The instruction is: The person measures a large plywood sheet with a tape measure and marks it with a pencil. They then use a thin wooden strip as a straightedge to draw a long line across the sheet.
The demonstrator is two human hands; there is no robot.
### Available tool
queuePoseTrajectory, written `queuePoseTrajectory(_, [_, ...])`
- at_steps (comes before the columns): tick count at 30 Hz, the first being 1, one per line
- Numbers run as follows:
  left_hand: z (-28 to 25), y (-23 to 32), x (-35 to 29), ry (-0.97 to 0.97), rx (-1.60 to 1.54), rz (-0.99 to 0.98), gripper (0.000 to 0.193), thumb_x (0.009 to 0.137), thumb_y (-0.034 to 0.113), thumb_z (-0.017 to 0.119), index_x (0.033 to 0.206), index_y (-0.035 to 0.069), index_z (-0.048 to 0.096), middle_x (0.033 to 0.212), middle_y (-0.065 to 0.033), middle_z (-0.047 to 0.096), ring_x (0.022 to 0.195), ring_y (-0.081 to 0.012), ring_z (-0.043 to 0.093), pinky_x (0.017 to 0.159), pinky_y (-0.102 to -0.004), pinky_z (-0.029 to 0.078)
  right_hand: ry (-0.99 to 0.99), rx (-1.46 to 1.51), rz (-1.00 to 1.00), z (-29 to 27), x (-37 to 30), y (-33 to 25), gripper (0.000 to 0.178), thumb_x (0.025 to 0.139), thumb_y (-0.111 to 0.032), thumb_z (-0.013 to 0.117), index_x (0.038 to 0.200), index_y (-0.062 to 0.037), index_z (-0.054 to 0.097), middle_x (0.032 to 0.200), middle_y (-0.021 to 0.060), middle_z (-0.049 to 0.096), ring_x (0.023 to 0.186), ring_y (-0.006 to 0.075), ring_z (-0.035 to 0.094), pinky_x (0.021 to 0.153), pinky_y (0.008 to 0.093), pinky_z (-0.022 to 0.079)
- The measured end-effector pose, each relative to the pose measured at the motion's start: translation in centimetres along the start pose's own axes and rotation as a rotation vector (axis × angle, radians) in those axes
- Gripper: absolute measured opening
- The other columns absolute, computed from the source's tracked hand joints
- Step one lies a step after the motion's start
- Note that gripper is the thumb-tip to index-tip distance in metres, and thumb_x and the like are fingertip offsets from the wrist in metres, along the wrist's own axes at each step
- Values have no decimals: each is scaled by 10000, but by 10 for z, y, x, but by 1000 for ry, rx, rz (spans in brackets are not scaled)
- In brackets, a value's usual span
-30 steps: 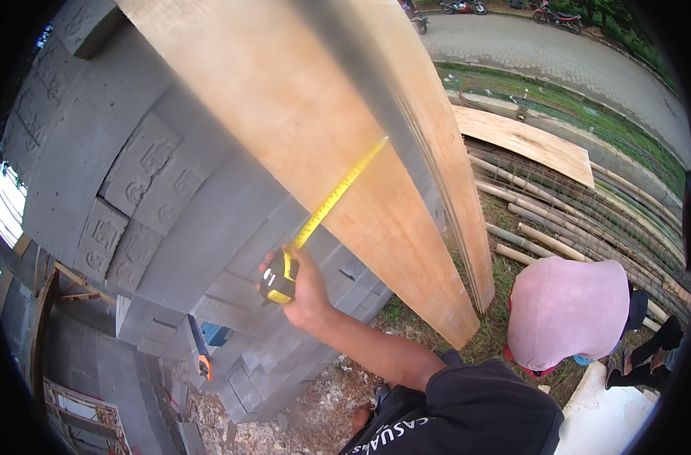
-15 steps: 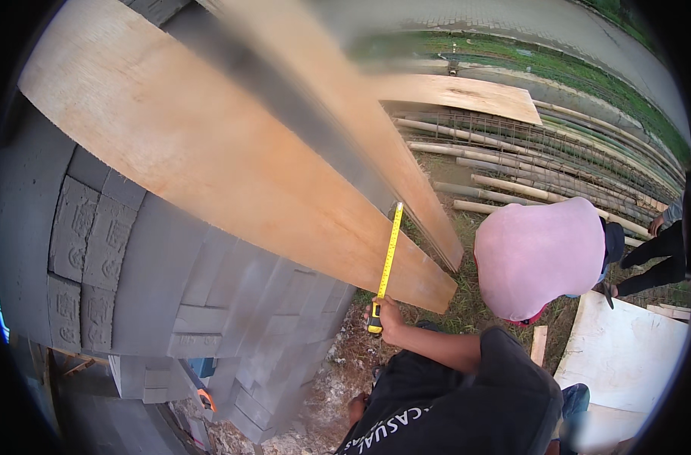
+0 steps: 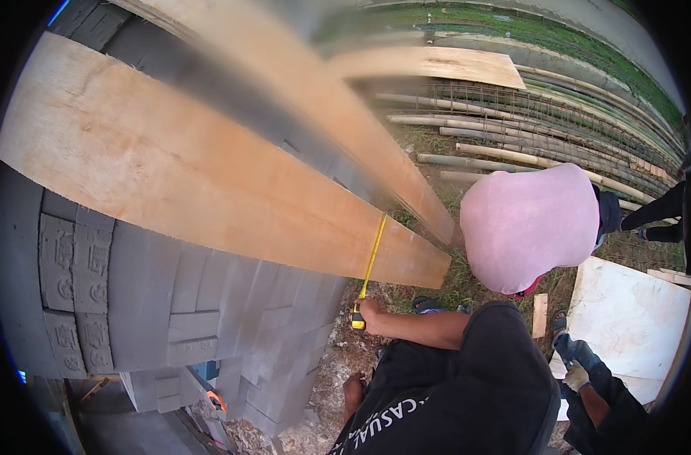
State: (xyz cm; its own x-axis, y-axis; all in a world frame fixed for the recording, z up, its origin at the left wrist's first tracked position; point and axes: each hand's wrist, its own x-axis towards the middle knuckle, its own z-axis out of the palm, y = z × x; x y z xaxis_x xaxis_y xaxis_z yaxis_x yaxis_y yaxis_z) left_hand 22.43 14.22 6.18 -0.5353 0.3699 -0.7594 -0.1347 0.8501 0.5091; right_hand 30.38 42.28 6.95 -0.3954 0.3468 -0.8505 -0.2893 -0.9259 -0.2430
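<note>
My right hand (image 3: 369,312) is closed on a yellow-and-black tape measure (image 3: 358,314) at the near edge of a long plywood strip (image 3: 201,182). The yellow blade (image 3: 373,254) runs across the strip close to its narrow end and stops about its far edge. My right forearm comes in from the right, out of a loose black sleeve. Lower down, my left hand (image 3: 352,393) shows only in part beside my black shirt (image 3: 452,387). Its fingers are too unclear to read.
Grey blocks (image 3: 194,318) are stacked under the strip at left, with an orange-handled saw (image 3: 216,400) below. A second strip (image 3: 414,189) lies beyond. A person in pink (image 3: 527,227) bends at right. Another's gloved hand (image 3: 577,375) is near a pale sheet (image 3: 626,318). Bamboo poles (image 3: 512,152) lie behind.
The view has turned. The tape's end, which stuck out past the strip's far edge, now sits about at that edge. A gloved hand and a leg have come into view at lower right.
</note>
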Motion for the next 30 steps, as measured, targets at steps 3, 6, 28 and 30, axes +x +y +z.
queuePoseTrajectory(3, [-1, -6, 5, -24, -43, -22, 392, 982, 318, 573, 1035, -38, 727, 761, -82, 677, 705, -178, 607, 669, -325, 465, 115, -57, -117, 11, 18, 12, 213, 963, -195, 488, 1073, -61, 611, 977, 140, 636, 886, 264, 628, 748, 455, 484])
queuePoseTrajectory(6, [15, 12, -35, 38, 393, 299, 401, 987, 333, 573, 1042, -32, 729, 768, -87, 682, 707, -185, 609, 681, -327, 469, 158, -110, -112, 1, 29, 19, 219, 960, -196, 510, 1093, -49, 603, 1022, 156, 634, 946, 276, 616, 807, 454, 471])
queuePoseTrajectory(28, [-8, 44, 27, -210, 483, 357, 308, 966, 305, 581, 969, 12, 678, 676, -42, 589, 550, -158, 525, 522, -312, 401, 255, 5, -574, -24, -45, -44, 196, 973, -196, 519, 996, -11, 580, 790, 94, 549, 762, 198, 530, 691, 390, 427])
queuePoseTrajectory(30, [-11, 63, 30, -208, 362, 277, 299, 964, 301, 582, 960, 17, 672, 666, -36, 578, 532, -154, 515, 503, -311, 393, 225, 32, -583, -22, -60, -56, 185, 983, -196, 514, 972, -20, 570, 781, 71, 541, 741, 174, 526, 671, 368, 426])
